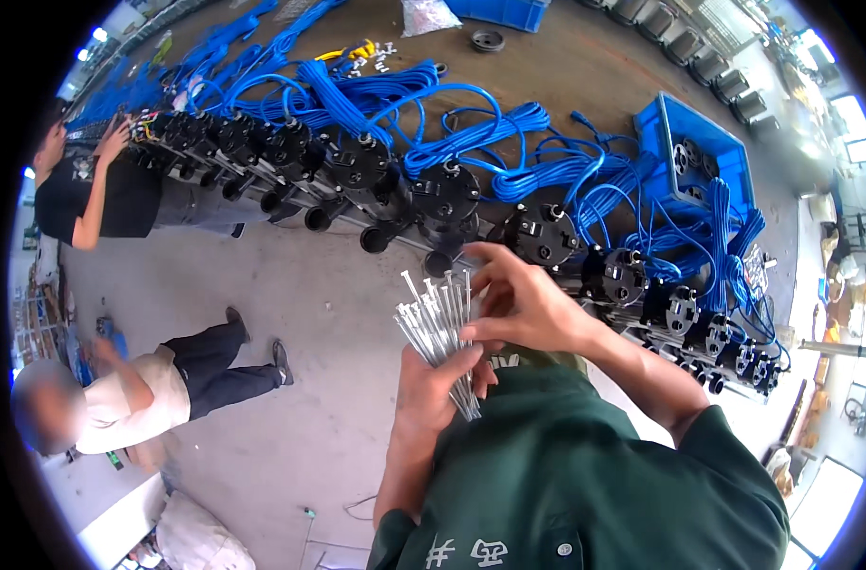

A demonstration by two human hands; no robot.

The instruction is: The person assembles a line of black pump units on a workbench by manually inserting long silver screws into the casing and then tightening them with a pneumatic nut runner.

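As you look down through the head view, your left hand [428, 385] holds one bundle of long silver bolts [437, 323], thin-shanked and flat-headed. Position: in front of your chest, between you and the row of housings, heads fanned toward the row, tips gathered toward your dark green shirt [547, 475]. Left fingers: wrapped around the lower shanks, pressed together on them, thumb laid across. Your right hand [532, 299]: at the right side of the bundle, fingers curled, thumb tip against or just before the shanks; whether they pinch a single bolt, you cannot tell from this angle.

Beyond your hands, one row of black cylindrical housings [445, 195], round caps facing you, crossing the view from left to right along the worktop [566, 76]. On the worktop: blue cable coils [357, 100], many, heaped behind the row; one blue crate [653, 152], near the right end, containing dark round parts [681, 159]; one dark disc [487, 40]; one yellow-handled tool [359, 49].

To your left: one co-worker in a black top [114, 204], hands raised at the row's far end; a second co-worker in a pale top [143, 394] and dark trousers, standing on the grey floor [300, 399], well apart from you.
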